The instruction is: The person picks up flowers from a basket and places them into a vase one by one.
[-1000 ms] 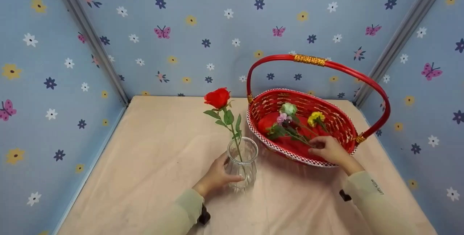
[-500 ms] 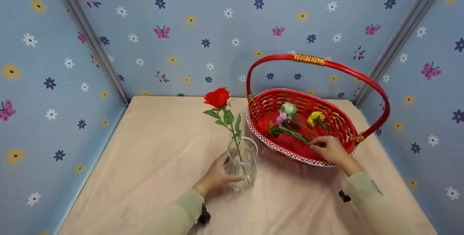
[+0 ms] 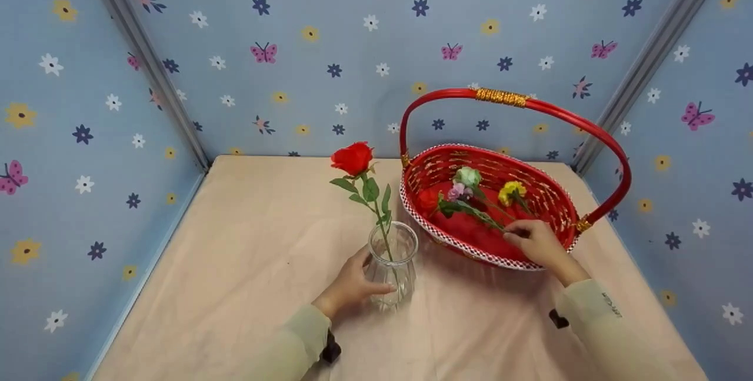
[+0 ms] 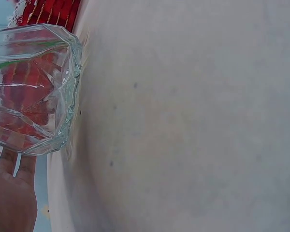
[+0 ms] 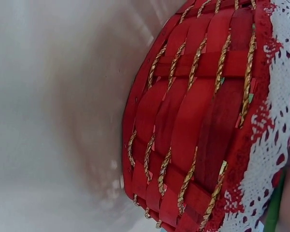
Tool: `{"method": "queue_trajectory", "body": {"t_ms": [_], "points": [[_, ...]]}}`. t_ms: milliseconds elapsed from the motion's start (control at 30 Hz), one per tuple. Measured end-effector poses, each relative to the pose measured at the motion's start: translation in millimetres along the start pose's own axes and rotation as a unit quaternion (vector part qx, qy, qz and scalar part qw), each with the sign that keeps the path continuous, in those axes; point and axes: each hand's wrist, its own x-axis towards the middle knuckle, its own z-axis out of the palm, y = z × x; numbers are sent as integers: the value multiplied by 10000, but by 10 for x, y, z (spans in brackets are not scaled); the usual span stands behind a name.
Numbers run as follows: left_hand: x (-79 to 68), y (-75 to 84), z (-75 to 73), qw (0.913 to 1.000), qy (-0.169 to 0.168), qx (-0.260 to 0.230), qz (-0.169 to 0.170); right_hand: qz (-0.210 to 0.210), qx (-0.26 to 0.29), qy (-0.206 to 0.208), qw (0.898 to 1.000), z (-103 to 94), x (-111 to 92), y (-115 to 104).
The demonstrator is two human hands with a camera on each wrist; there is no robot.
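My left hand [image 3: 352, 282] holds the side of a clear glass vase [image 3: 406, 281], thumb in front and fingers behind. A red rose [image 3: 353, 159] with green leaves stands tilted in the vase, its stem reaching down inside. The left wrist view shows the vase's faceted base [image 4: 70, 96] and part of the hand [image 4: 14, 193]. Over the basket's near right rim, my right hand [image 3: 538, 243] pinches a green stem [image 3: 488, 220] that leads toward a second red rose [image 3: 429, 200]. A pink-purple flower [image 3: 457, 191], a pale green flower [image 3: 468, 177] and a yellow flower [image 3: 512, 193] lie around it.
The red woven basket [image 3: 488, 260] has a white lace rim and a tall arched handle [image 3: 609, 140]. Its woven side [image 5: 193, 106] hides most of the right hand in the right wrist view. Patterned blue walls [image 3: 376, 46] surround the cloth-covered table [image 3: 247, 263].
The leafy stem in my right hand has shifted slightly in the basket, and the second red rose shows more clearly. My left hand, the vase and its rose stay in place.
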Motion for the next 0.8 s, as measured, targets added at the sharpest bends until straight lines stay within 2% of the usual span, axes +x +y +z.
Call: {"method": "queue_trajectory", "body": {"t_ms": [100, 300, 467, 800], "points": [[-16, 92, -14, 10000, -10, -44, 6, -99, 72, 92, 9999, -10, -6, -10], [-70, 329, -72, 9998, -66, -141, 82, -22, 195, 179, 9996, -30, -11, -71], [-78, 352, -71, 9998, -37, -121, 128, -13, 302, 268, 9992, -35, -15, -131], [-79, 344, -57, 9997, -35, -185, 153, -407, 619, 514, 9959, -33, -25, -239]]}}
